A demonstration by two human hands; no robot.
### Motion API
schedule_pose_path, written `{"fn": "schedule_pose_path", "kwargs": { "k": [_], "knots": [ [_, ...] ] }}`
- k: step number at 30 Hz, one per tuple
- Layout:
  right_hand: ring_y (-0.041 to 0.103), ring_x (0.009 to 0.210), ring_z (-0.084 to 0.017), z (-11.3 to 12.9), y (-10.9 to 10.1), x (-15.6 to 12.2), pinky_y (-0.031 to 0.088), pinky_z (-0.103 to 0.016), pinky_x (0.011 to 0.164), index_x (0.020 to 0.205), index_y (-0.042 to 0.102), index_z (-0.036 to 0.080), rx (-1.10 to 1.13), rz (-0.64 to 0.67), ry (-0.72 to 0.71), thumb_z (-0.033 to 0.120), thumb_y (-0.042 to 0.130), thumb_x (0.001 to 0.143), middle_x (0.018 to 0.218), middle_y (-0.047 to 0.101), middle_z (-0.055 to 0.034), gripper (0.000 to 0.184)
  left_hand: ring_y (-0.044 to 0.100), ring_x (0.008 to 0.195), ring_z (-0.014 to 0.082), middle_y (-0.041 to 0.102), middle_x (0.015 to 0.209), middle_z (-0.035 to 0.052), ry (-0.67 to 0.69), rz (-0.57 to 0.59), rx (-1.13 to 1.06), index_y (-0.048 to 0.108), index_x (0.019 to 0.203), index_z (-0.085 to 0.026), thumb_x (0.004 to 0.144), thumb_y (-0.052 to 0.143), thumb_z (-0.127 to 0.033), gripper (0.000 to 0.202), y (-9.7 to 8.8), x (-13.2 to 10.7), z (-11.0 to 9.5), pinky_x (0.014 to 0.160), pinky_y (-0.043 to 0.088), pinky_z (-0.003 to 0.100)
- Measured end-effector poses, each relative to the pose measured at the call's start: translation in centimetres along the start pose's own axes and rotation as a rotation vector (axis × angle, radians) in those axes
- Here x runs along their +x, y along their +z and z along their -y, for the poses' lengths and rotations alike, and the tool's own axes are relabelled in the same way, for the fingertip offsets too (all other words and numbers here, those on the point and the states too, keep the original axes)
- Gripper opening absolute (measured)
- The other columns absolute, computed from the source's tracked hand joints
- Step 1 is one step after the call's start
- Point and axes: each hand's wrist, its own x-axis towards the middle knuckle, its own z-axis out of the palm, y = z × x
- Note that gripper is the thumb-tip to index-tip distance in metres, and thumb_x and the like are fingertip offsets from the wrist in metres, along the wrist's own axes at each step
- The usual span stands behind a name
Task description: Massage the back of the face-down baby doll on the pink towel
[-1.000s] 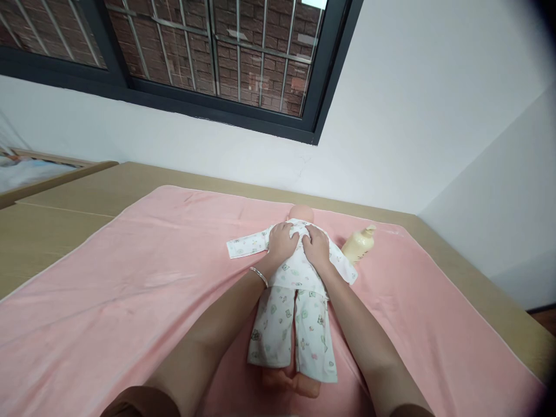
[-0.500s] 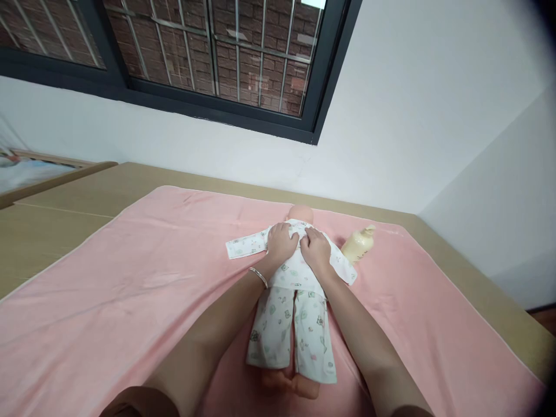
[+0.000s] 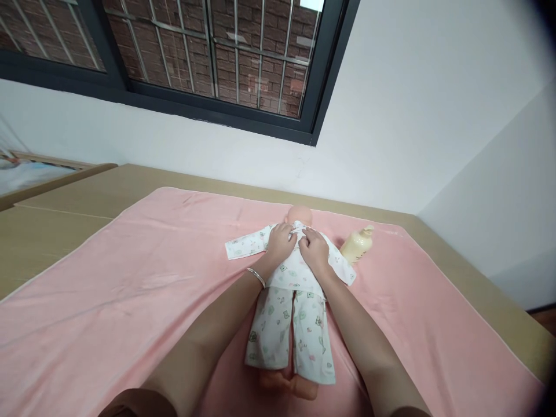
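Observation:
A baby doll (image 3: 299,215) lies on its back on a pink towel (image 3: 130,289), head away from me, bare feet towards me. It wears a white printed top (image 3: 295,269) and matching trousers (image 3: 291,330). My left hand (image 3: 280,243), with a silver bangle on the wrist, rests on the doll's chest with its fingers curled on the top's collar. My right hand (image 3: 315,249) lies beside it, fingers pinching the same cloth at the neck. The two hands touch at the middle of the collar.
A cream pump bottle (image 3: 358,244) lies on the towel just right of the doll. The towel covers a tan wooden surface (image 3: 65,202) against a white wall. A barred window (image 3: 195,52) is above. A wooden frame (image 3: 52,174) stands at far left.
Both hands have crept a little up the doll's chest and closer together at the collar. The doll and bottle stay where they were.

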Motion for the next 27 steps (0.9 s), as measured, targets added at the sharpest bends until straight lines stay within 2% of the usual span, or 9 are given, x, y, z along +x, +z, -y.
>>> {"fn": "schedule_pose_path", "kwargs": {
  "k": [4, 7, 9, 12, 15, 18, 22, 24, 27],
  "knots": [
    [0.061, 0.112, -0.025, 0.9, -0.6, -0.5, 0.043, -0.035, 0.101, 0.110, 0.071, 0.020, -0.033, -0.036, 0.089, 0.026, 0.046, 0.088, 0.115, 0.071, -0.0092, 0.034, 0.060, 0.104, 0.0243, 0.069, 0.100, 0.0076, -0.054, -0.069, 0.032, 0.065, 0.092, -0.020, 0.087, 0.054, -0.024, 0.013, 0.0, -0.3, -0.4, 0.097, 0.045, 0.039],
    [0.062, 0.108, -0.026, 0.9, -0.7, -0.3, 0.044, -0.036, 0.096, 0.113, 0.070, 0.020, -0.067, -0.021, 0.130, 0.027, 0.048, 0.087, 0.110, 0.072, -0.0091, 0.034, 0.059, 0.108, 0.0253, 0.069, 0.108, 0.0085, -0.098, -0.067, 0.021, 0.066, 0.102, -0.019, 0.087, 0.054, -0.024, 0.019, 0.2, -0.3, -0.3, 0.100, 0.044, 0.040],
    [0.059, 0.115, -0.027, 0.5, -0.5, 0.0, 0.042, -0.037, 0.101, 0.118, 0.068, 0.018, -0.069, 0.012, 0.090, 0.025, 0.047, 0.087, 0.118, 0.070, -0.0108, 0.038, 0.058, 0.113, 0.0258, 0.068, 0.116, 0.0091, -0.103, -0.029, 0.018, 0.064, 0.110, -0.019, 0.087, 0.053, -0.024, 0.025, 0.3, -0.1, -0.1, 0.104, 0.042, 0.041],
    [0.052, 0.128, -0.028, -0.5, 0.1, 0.6, 0.035, -0.042, 0.111, 0.128, 0.062, 0.014, -0.058, 0.093, -0.006, 0.020, 0.043, 0.088, 0.135, 0.060, -0.0138, 0.045, 0.055, 0.121, 0.0245, 0.065, 0.125, 0.0078, -0.040, 0.043, 0.017, 0.062, 0.117, -0.020, 0.089, 0.050, -0.022, 0.031, 0.2, 0.3, 0.2, 0.110, 0.037, 0.042],
    [0.049, 0.132, -0.027, -1.1, 0.4, 0.9, 0.033, -0.045, 0.113, 0.130, 0.061, 0.014, -0.039, 0.129, -0.059, 0.019, 0.042, 0.088, 0.139, 0.057, -0.0129, 0.046, 0.056, 0.119, 0.0226, 0.066, 0.124, 0.0063, 0.008, 0.071, -0.019, 0.062, 0.118, -0.021, 0.088, 0.048, -0.018, 0.034, 0.1, 0.4, 0.3, 0.108, 0.039, 0.041],
    [0.055, 0.127, -0.024, -0.8, 0.4, 0.6, 0.039, -0.040, 0.110, 0.120, 0.068, 0.018, 0.006, 0.066, -0.056, 0.021, 0.046, 0.087, 0.131, 0.064, -0.0092, 0.040, 0.060, 0.109, 0.0227, 0.069, 0.110, 0.0069, -0.009, 0.024, -0.025, 0.066, 0.106, -0.020, 0.087, 0.049, -0.016, 0.026, 0.0, 0.2, 0.1, 0.100, 0.045, 0.038],
    [0.061, 0.118, -0.023, 0.2, 0.1, -0.3, 0.044, -0.037, 0.105, 0.105, 0.074, 0.020, 0.010, -0.062, 0.010, 0.026, 0.050, 0.088, 0.119, 0.071, -0.0078, 0.030, 0.060, 0.103, 0.0245, 0.069, 0.098, 0.0078, -0.059, -0.080, 0.047, 0.066, 0.091, -0.020, 0.087, 0.053, -0.022, 0.014, 0.1, -0.4, -0.3, 0.096, 0.045, 0.039],
    [0.061, 0.117, -0.024, 0.4, 0.0, -0.4, 0.045, -0.037, 0.104, 0.105, 0.074, 0.021, -0.006, -0.078, 0.048, 0.027, 0.051, 0.088, 0.118, 0.071, -0.0075, 0.030, 0.060, 0.103, 0.0249, 0.069, 0.099, 0.0083, -0.074, -0.094, 0.055, 0.066, 0.092, -0.019, 0.087, 0.053, -0.022, 0.014, 0.1, -0.5, -0.4, 0.097, 0.045, 0.039],
    [0.057, 0.124, -0.025, 0.0, 0.0, 0.0, 0.042, -0.040, 0.107, 0.117, 0.070, 0.019, -0.017, -0.008, 0.042, 0.025, 0.049, 0.088, 0.127, 0.067, -0.0085, 0.036, 0.058, 0.110, 0.0252, 0.069, 0.110, 0.0094, -0.081, -0.058, 0.037, 0.066, 0.104, -0.018, 0.088, 0.052, -0.022, 0.022, 0.2, -0.3, -0.2, 0.101, 0.044, 0.039]
  ]
}}
